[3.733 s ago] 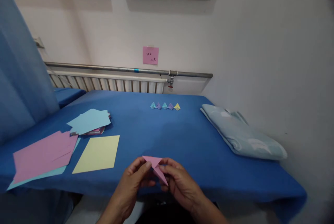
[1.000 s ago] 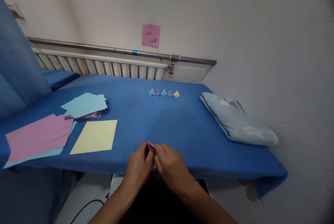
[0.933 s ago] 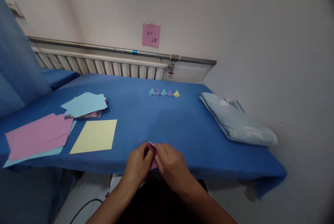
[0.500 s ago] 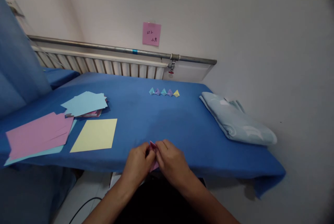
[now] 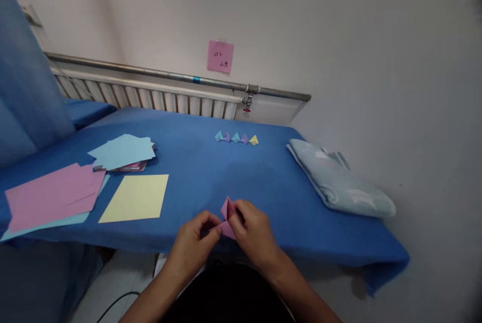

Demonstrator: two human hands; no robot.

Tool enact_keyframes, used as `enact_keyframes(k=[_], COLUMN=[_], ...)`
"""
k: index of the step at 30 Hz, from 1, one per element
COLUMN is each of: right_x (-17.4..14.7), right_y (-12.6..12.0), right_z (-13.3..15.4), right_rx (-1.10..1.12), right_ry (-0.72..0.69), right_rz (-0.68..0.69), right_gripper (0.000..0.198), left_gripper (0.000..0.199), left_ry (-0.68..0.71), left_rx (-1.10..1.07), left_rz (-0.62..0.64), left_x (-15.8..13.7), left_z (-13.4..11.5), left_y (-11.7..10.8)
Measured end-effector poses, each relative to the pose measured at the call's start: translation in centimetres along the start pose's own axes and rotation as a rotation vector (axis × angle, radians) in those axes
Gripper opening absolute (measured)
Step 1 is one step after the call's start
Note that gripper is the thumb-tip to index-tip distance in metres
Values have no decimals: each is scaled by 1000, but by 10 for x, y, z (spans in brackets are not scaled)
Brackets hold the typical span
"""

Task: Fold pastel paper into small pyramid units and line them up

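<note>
On my feed, the pink paper [image 5: 226,210], held right of the yellow sheet [image 5: 135,197], shows more than a moment ago: my left hand [image 5: 194,242] has slid outward, pinching one corner; my right hand [image 5: 256,232] pinches the raised fold, likely being shaped.

Pink is recorded on the folded paper [image 5: 228,229], blue on the cloth [image 5: 271,182], alternating turquoise and purple on 4 small pieces [image 5: 235,138] and yellow on the 5th piece [image 5: 254,140], pale yellow on the sheet [image 5: 135,198], and white motifs on the blue-green blanket [image 5: 335,180].
</note>
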State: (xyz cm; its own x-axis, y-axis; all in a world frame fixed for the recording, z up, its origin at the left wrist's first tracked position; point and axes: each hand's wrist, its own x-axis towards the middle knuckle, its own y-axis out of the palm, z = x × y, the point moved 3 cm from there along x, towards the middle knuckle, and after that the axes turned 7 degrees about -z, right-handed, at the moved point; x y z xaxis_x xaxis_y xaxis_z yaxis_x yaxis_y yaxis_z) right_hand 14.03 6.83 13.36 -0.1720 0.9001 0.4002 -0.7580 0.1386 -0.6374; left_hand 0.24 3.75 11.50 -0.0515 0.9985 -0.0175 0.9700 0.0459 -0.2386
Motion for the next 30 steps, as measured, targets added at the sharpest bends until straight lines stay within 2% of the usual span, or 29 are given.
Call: enact_keyframes(k=[4, 8, 17, 22, 30], right_x=[-1, -3, -8, -9, -5], right_y=[-1, 0, 6, 5, 9], right_z=[1, 5, 10, 12, 5], right_rx=[82, 67, -27, -96, -294], right_ry=[52, 3, -190, -259, -325], right_rz=[19, -7, -30, -53, -92], right_gripper=[18, 17, 20, 22, 19], left_gripper=[17, 23, 25, 23, 14], left_ry=[-25, -67, -19, 6, 78], left_rx=[-42, -33, -155, -97, 152], left_rz=[-115, -240, -106, -188, -295], left_x=[4, 3, 0, 4, 16], left_z=[7, 8, -6, -7, -17], left_y=[-1, 1, 9, 11, 15])
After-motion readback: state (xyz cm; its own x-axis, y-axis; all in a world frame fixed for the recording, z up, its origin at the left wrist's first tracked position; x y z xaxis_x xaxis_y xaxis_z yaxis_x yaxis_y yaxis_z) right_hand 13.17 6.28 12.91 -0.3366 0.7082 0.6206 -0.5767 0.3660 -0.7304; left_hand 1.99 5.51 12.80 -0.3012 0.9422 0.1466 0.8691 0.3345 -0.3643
